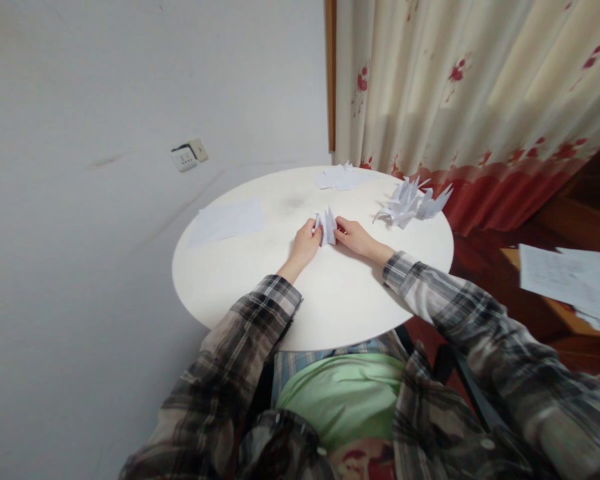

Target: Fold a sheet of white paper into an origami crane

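Note:
A small folded white paper piece [327,227] with upright pointed flaps is held above the middle of the round white table. My left hand [307,241] pinches its left side between thumb and fingers. On the opposite side, my right hand [355,238] grips the paper's right edge with closed fingertips. Part of the lower paper is hidden by my fingers. To the right of my right hand lies a cluster of folded paper shapes [404,201] with pointed tips, which look like paper cranes.
Flat white sheets [227,221] lie on the left of the round table [320,327]. More paper pieces [344,177] rest at its far edge. A wall with a socket [184,158] stands left, a curtain [425,87] behind. Printed papers [565,273] lie on a wooden surface at right.

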`<state>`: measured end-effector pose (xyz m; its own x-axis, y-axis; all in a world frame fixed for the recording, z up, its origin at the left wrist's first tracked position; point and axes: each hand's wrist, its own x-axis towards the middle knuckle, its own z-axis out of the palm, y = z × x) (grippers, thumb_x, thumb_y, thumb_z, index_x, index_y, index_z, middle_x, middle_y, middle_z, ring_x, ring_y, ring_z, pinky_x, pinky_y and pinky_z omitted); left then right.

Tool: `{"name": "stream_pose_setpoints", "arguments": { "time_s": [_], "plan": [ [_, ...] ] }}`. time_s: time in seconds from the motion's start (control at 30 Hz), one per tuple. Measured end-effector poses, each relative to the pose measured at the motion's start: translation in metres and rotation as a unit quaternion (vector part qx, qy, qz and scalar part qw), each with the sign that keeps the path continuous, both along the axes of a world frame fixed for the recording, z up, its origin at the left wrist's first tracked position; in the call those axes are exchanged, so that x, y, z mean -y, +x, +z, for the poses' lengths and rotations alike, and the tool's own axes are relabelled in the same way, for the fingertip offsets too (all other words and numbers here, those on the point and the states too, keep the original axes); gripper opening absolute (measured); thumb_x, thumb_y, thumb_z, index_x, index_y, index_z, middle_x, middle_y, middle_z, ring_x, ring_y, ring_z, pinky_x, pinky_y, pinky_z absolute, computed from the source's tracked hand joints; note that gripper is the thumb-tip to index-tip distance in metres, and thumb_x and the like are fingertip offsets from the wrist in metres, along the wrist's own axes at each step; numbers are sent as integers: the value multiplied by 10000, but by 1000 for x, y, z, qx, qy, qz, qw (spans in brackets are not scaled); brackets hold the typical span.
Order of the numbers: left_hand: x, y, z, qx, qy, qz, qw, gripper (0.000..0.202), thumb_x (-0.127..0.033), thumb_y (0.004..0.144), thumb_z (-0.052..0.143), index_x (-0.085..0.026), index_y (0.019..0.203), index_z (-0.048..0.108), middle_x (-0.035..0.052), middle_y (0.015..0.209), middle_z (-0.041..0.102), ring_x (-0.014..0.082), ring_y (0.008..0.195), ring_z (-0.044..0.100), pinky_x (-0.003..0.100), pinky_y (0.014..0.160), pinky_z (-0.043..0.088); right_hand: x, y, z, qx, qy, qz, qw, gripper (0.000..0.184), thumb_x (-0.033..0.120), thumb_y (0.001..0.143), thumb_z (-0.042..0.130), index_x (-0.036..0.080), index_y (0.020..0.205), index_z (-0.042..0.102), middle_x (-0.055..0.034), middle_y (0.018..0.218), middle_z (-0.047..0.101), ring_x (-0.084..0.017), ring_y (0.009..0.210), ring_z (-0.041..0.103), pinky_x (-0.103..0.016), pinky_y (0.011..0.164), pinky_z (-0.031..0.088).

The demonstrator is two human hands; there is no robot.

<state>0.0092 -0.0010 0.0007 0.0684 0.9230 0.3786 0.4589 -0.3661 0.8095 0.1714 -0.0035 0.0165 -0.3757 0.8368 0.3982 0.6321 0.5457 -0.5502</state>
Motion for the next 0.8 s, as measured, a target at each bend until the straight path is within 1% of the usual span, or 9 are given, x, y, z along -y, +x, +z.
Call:
{"name": "stream_pose_setpoints", "arguments": {
  "time_s": [0.27,0.53,0.8],
  "plan": [
    [-2,-1,-2,-13,10,10,1000,166,-295,868,404,-198,765,490,-8,636,533,128,632,534,259,621,454,1,-1,2,8,0,-6,1000,133,252,838,415,168,805,513,-36,762,616,-133,651,486,-238,636,341],
    [0,0,0,-17,9,19,1000,164,-265,873,383,-200,752,473,-8,641,533,120,614,523,249,606,446,2,-1,1,2,1,-6,1000,121,245,837,416,175,786,500,-31,743,604,-132,645,480,-239,639,337],
    [3,0,4,-8,-6,43,999,155,-237,860,389,-201,716,435,-21,621,504,110,576,506,236,577,421,3,-2,3,3,-8,-8,1000,127,238,845,413,170,823,518,-47,778,628,-145,679,513,-247,663,354]
  ]
}}
